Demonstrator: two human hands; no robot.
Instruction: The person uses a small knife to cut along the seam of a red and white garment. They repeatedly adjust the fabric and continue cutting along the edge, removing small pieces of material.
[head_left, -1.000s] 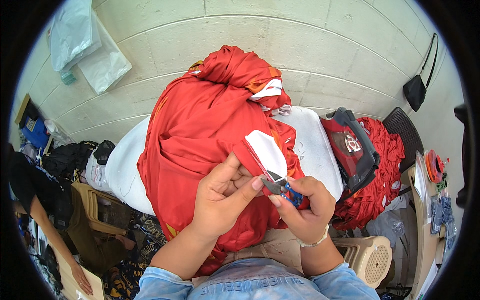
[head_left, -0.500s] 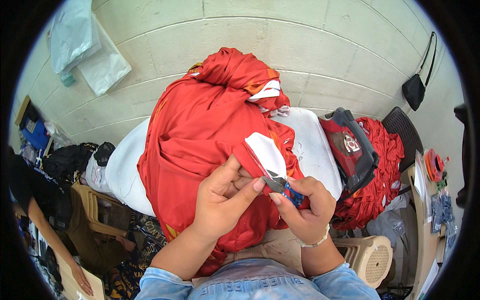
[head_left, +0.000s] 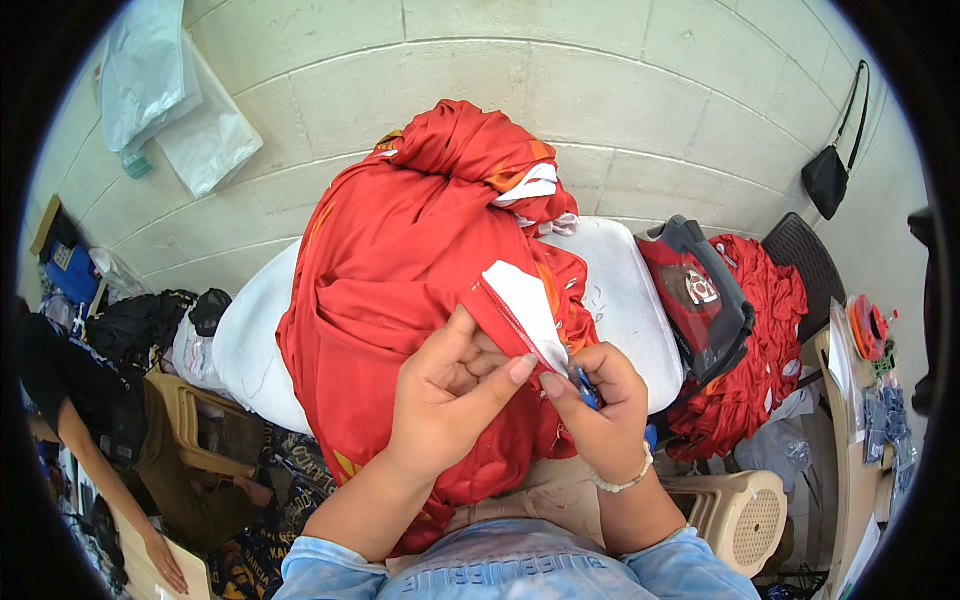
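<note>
A large heap of shiny red fabric (head_left: 390, 270) with orange trim lies in front of me. My left hand (head_left: 440, 395) is closed, pinching a stitched red hem between thumb and fingers. Beyond that hem shows a white piece of the cloth (head_left: 525, 300). Just right of it, my right hand (head_left: 605, 410) is closed round blue-handled thread snips (head_left: 586, 388). The right thumb meets the end of the hem close to my left thumb. Most of the blades is hidden by fingers and cloth, so I cannot tell whether they touch thread.
Under the heap is a white padded surface (head_left: 635, 300) strewn with loose threads. Rightward are a grey-and-red clear bag (head_left: 700, 295), more red fabric (head_left: 765, 310) and a beige plastic stool (head_left: 745, 520). At left sits another person, an arm (head_left: 105, 475) over a pale board.
The snips have turned in my right hand, and their blades, plain to see before, are now mostly covered. My right hand has shifted slightly up and left. My left hand keeps its pinch.
</note>
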